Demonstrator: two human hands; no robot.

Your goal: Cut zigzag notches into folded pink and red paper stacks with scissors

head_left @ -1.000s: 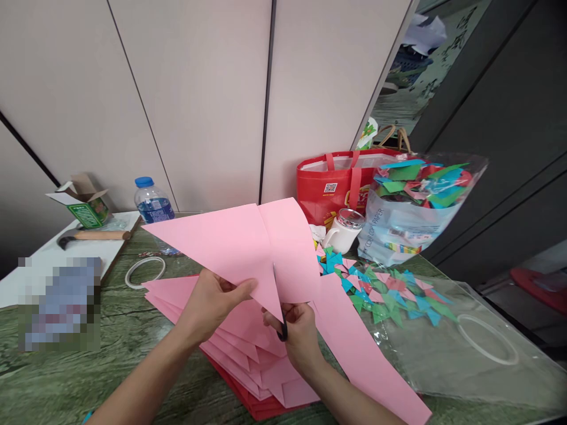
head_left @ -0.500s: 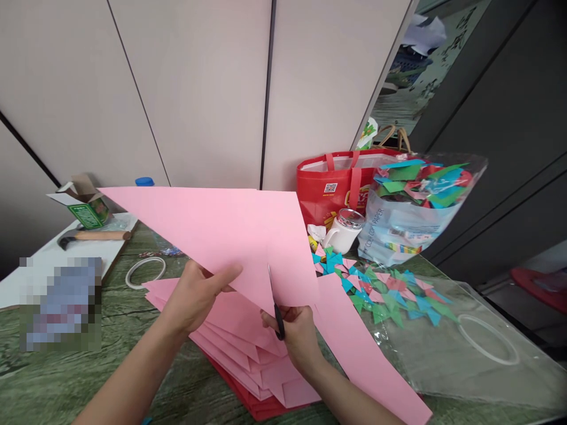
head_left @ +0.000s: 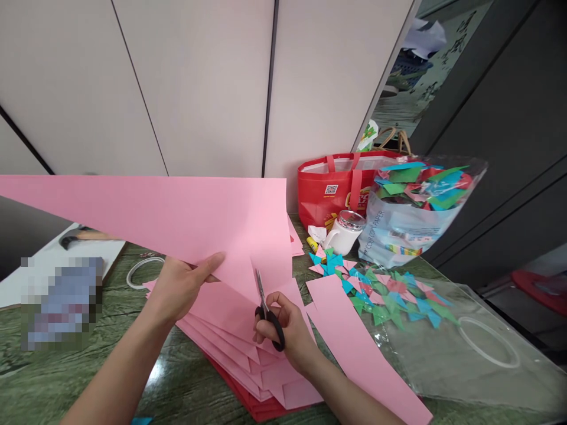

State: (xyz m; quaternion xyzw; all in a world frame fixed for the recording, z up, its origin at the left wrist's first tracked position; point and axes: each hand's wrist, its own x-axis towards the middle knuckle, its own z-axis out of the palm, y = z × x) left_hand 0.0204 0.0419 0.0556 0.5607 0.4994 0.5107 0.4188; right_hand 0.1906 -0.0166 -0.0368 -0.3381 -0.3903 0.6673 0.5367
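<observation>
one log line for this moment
left hand: grips pink sheet | right hand: holds scissors at sheet | below: pink stack | right side: colored pieces, mug

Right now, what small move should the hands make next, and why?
Perhaps have the right hand nudge the scissors upward to continue what looks like a short slit in the pink sheet: the scissors' tips lie at its lower end, and the left hand pinches the sheet's lower edge, which should steady it.

The pink sheet [head_left: 195,212] has shifted further left.
</observation>
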